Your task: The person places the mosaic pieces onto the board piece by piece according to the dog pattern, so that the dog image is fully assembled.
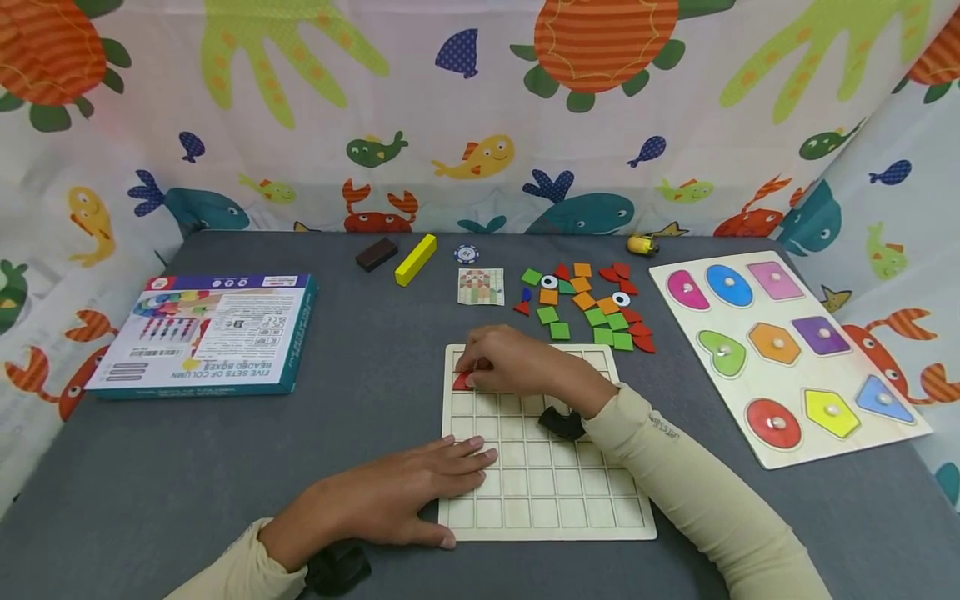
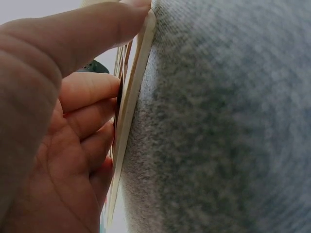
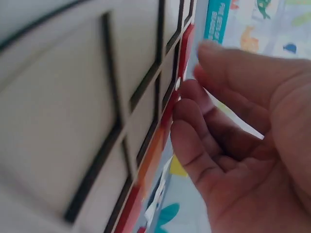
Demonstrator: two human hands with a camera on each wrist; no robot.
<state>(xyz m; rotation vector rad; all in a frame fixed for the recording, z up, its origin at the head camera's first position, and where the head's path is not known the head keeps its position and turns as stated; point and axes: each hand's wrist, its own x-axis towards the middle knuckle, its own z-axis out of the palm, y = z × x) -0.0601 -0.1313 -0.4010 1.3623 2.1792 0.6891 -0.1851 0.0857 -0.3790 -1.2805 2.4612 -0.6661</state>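
A pale gridded board [image 1: 551, 512] lies on the grey cloth. My right hand [image 1: 513, 362] reaches over its far left corner, where thumb and curled fingers meet at a red tile [image 1: 461, 381]. In the right wrist view, the fingertips are right at the board's far row, and the red tile [image 3: 186, 48] sits near the thumb tip. An orange tile [image 3: 151, 153] lies farther along that row, largely covered by the hand in the head view. My left hand [image 1: 408, 487] rests with extended fingers on the board's left side, thumb by its near left corner.
Beyond the board lie loose green tiles [image 1: 559, 331], with red and orange ones. A patterned card [image 1: 481, 286], a yellow block [image 1: 416, 260] and a dark brown block [image 1: 377, 254] are at the back. A box [image 1: 202, 333] lies left, a shape puzzle [image 1: 723, 400] right.
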